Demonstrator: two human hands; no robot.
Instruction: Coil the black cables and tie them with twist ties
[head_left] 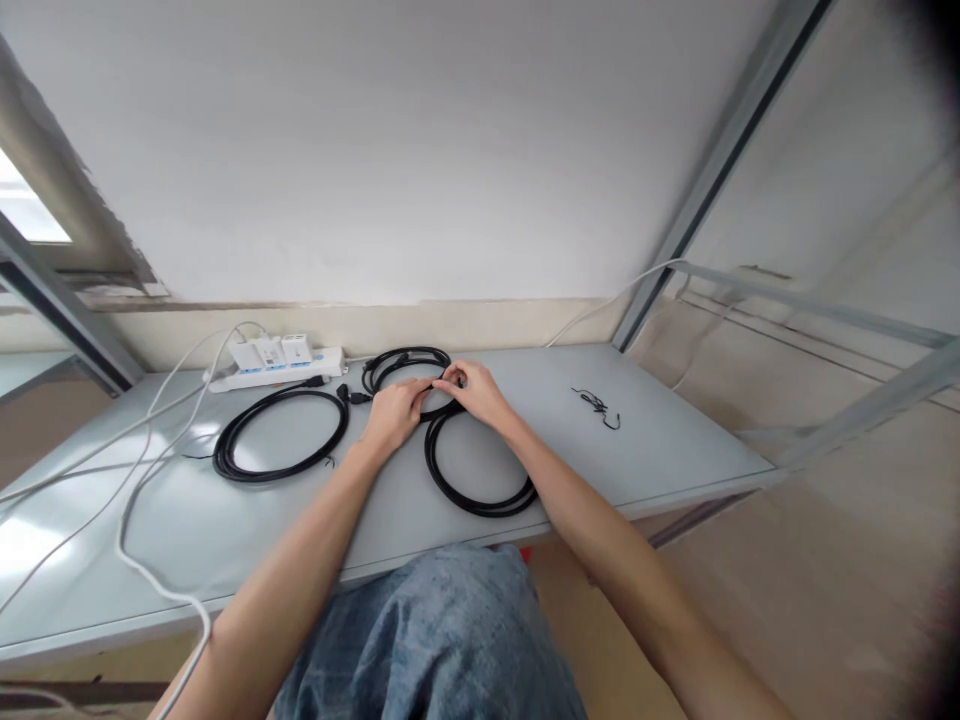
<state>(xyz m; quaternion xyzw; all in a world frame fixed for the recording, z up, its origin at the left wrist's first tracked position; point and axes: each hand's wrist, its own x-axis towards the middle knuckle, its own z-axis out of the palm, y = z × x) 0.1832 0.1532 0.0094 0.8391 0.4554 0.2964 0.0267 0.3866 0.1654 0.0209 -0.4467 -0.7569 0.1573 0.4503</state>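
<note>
My left hand and my right hand meet over the right side of a coiled black cable at the back of the table. The left fingers are closed on the cable. Thumb and forefinger of the right hand are pinched against the left fingertips; what lies between them is too small to tell. Just in front, under my right wrist, lies another coiled black cable. A third black coil rests to the left, with a small tie sticking out. Black connectors lie beside my left hand.
A white power strip with white plugs stands along the wall. White cords run over the table's left side. Several thin black ties lie on the grey table at right. Metal posts rise at both ends.
</note>
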